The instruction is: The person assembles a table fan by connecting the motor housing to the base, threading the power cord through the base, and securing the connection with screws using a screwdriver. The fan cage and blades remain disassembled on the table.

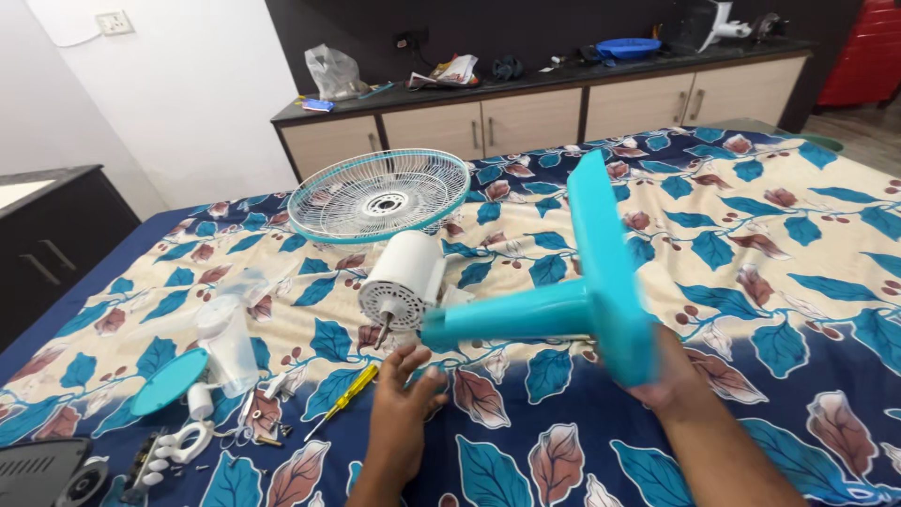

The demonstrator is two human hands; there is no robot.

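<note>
- A bed covered with a leaf-patterned sheet [751,282] serves as the work surface; a dark-topped cabinet [526,117] runs along the wall behind it.
- A turquoise fan stand [563,300], base and column joined, is held tilted above the sheet, its column pointing toward the white motor housing [405,280].
- The base of the stand is gripped from underneath by the right hand [668,376], fingers closed on its lower edge, though they are mostly hidden by it.
- The left hand [405,399] is kept open, holding nothing, fingers spread just below the column's free end.
- The motor housing lies on its side on the sheet, touching or nearly touching the column end; the joint itself cannot be made out.
- A wire fan guard [379,194] lies flat behind the motor.
- A yellow screwdriver [343,400] lies just left of the left hand; a translucent blade [228,340] and small white knobs [178,441] are scattered further left.
- The step in hand is judged to be the mating of column and motor; steady alignment of the column end is called for next.
</note>
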